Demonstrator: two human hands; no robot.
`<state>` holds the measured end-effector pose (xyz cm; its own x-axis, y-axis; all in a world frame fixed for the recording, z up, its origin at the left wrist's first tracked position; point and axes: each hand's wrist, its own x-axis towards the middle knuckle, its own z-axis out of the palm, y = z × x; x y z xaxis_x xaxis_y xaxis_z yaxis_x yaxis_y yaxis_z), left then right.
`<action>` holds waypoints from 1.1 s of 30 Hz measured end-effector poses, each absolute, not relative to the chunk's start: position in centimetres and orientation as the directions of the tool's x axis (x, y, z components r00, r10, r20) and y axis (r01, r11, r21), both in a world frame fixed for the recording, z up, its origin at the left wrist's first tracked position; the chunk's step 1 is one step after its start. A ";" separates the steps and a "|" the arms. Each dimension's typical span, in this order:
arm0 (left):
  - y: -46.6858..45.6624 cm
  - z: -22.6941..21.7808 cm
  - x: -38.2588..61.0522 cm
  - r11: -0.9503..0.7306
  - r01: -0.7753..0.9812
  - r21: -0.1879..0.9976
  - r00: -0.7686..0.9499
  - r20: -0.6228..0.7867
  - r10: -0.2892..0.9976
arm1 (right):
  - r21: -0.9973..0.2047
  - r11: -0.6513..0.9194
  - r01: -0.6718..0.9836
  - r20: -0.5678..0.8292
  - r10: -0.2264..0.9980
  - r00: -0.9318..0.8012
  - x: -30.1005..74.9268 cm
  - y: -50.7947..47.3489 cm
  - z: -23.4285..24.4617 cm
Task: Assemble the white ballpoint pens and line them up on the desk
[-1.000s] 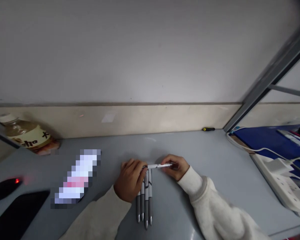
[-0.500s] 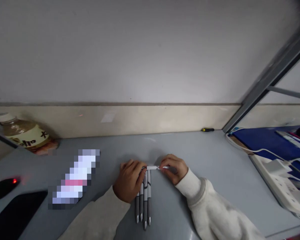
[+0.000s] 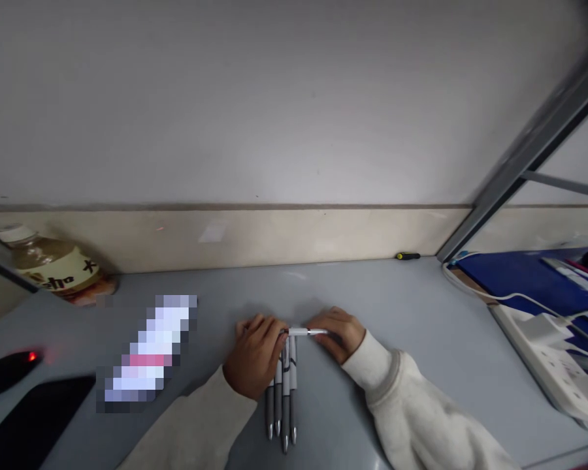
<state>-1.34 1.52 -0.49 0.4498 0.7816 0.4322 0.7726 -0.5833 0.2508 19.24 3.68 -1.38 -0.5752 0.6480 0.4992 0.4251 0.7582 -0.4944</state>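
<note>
Three grey and white pens (image 3: pixel 285 408) lie side by side on the grey table (image 3: pixel 402 307), tips toward me. My left hand (image 3: pixel 255 356) rests curled over their far ends and presses them together. My right hand (image 3: pixel 337 333) pinches another white pen (image 3: pixel 304 331), which lies crosswise along the tops of the three. The two hands sit close, with the crosswise pen spanning the gap between them.
A bottle (image 3: pixel 53 271) lies at the back left by the wall. A blurred-out item (image 3: pixel 149 352), a black device with a red light (image 3: pixel 10 365) and a dark pad (image 3: pixel 29 424) are at left. A small screwdriver (image 3: pixel 408 256) is at the wall. A power strip (image 3: pixel 553 356) and cables are at right.
My right hand has slid left along the crosswise pen toward my left hand, so less of that pen shows. The left hand and the three pens have stayed put.
</note>
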 end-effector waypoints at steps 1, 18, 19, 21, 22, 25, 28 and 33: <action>1.5 -0.6 -1.3 -0.587 0.771 0.246 0.454 0.434 0.778 | -0.497 0.758 0.422 0.507 0.648 -0.568 19.2 3.7 -1.3; 1.3 -0.6 -1.2 -0.590 0.779 0.211 0.478 0.408 0.778 | -0.571 0.671 0.473 0.457 0.738 -0.497 19.1 3.2 -0.6; 1.3 -0.6 -1.2 -0.592 0.777 0.215 0.481 0.405 0.778 | -0.567 0.677 0.470 0.467 0.734 -0.494 19.2 3.3 -0.6; 1.3 -0.6 -1.2 -0.596 0.770 0.228 0.483 0.404 0.777 | -0.563 0.690 0.455 0.496 0.723 -0.482 19.2 3.3 -0.6; 1.3 -0.5 -1.2 -0.596 0.768 0.234 0.482 0.403 0.778 | -0.565 0.695 0.445 0.509 0.718 -0.475 19.2 3.4 -0.6; 1.3 -0.4 -1.2 -0.598 0.766 0.236 0.481 0.406 0.777 | -0.574 0.706 0.415 0.543 0.707 -0.453 19.2 3.4 -0.4; 1.3 -0.3 -1.2 -0.603 0.765 0.226 0.483 0.419 0.769 | -0.592 0.697 0.405 0.553 0.717 -0.425 19.2 3.3 -0.3; 1.2 0.1 -1.1 -0.617 0.771 0.156 0.490 0.474 0.731 | -0.732 0.565 0.382 0.443 0.820 -0.363 19.2 3.1 -0.2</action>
<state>-1.07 1.20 0.05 0.4898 0.7315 0.4744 0.7711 -0.6174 0.1558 19.18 3.07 -0.24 -0.3634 0.8196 0.4430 0.3819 0.5647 -0.7316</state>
